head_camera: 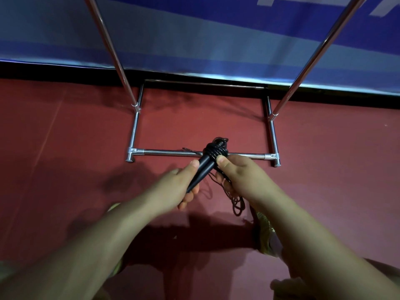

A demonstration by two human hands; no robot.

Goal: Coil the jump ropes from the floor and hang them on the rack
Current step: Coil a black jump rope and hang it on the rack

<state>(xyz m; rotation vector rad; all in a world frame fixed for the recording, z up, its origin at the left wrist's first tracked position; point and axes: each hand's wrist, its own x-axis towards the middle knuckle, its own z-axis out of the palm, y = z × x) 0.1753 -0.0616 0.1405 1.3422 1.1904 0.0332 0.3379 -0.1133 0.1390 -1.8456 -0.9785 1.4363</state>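
While both arms reach forward over the red floor [65, 131], the left hand [181, 182] curls around the lower end of a black jump rope handle [200, 169], thumb lying along its side. Close beside it, the right hand [240, 174] pinches the rope's coiled wraps [216, 151] near the handle's top, thumb pressed against them. Loose dark cord [237, 204] dangles in loops beneath the right hand. Just beyond the hands lies the chrome rack base [164, 152], its two uprights [112, 50] rising before a blue banner [205, 40].
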